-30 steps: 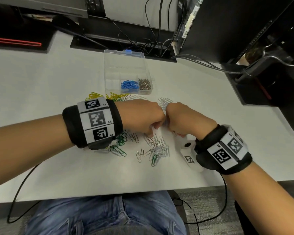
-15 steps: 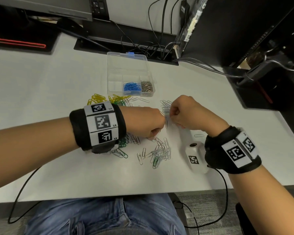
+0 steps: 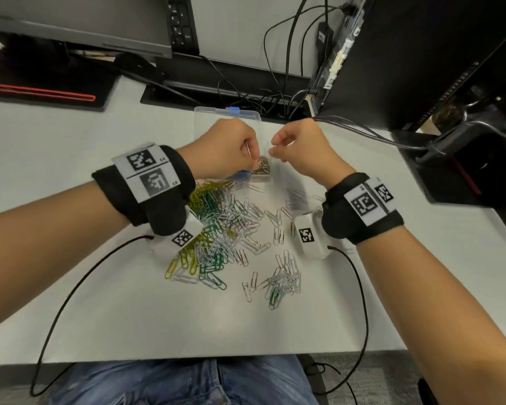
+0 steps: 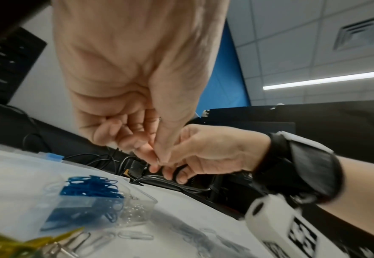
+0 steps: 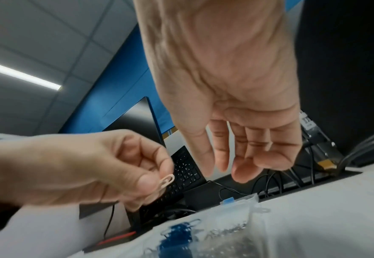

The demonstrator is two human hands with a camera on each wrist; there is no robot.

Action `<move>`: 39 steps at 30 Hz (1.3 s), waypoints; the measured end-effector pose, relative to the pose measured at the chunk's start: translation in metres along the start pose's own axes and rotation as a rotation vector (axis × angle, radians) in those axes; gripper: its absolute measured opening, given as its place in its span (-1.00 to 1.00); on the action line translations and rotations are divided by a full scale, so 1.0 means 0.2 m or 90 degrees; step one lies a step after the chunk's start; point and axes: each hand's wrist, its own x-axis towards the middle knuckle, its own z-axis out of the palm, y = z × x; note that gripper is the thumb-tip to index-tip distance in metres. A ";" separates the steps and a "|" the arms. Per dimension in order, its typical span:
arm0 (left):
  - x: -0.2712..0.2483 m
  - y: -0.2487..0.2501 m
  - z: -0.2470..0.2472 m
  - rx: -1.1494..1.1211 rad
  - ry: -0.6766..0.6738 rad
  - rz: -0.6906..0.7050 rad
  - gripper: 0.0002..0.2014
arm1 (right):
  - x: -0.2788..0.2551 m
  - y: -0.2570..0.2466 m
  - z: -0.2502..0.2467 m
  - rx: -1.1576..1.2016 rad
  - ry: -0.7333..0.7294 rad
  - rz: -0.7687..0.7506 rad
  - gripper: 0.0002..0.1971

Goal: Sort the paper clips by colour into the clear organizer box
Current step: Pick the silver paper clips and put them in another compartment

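Both hands hover over the clear organizer box [image 3: 228,111] at the back of the white table. My left hand [image 3: 253,162] pinches a pale silver paper clip [image 5: 166,181] between thumb and forefinger, just above the compartment of silver clips [image 3: 264,168]. Blue clips [image 4: 88,186] fill the compartment to its left. My right hand [image 3: 275,151] hangs beside the left with loose fingers [image 5: 243,167] and holds nothing. A mixed pile of yellow, green and silver clips [image 3: 225,229] lies on the table below my wrists, with a smaller heap [image 3: 281,283] nearer me.
Black cables [image 3: 254,97] and a monitor base run behind the box. A black computer case [image 3: 421,54] and a dark stand [image 3: 465,176] block the right side. A black pad with a red line [image 3: 41,92] sits at the back left. Wrist-camera cords trail over the front edge.
Both hands lifted off the loose pile and moved away from me to the organizer box. The left hand carried a silver clip there; the right hand's fingers have loosened.
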 end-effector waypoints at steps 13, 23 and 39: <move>-0.03 0.08 0.13 0.141 -0.116 0.056 -0.80 | -0.23 0.13 0.04 -0.325 -0.184 0.055 -0.84; -0.09 0.19 0.28 0.199 -0.284 0.252 -0.88 | -0.27 0.09 -0.01 -0.338 -0.261 0.000 -0.93; -0.08 0.14 0.26 0.204 -0.378 0.249 -0.83 | -0.36 0.14 -0.04 -0.270 -0.354 -0.020 -0.72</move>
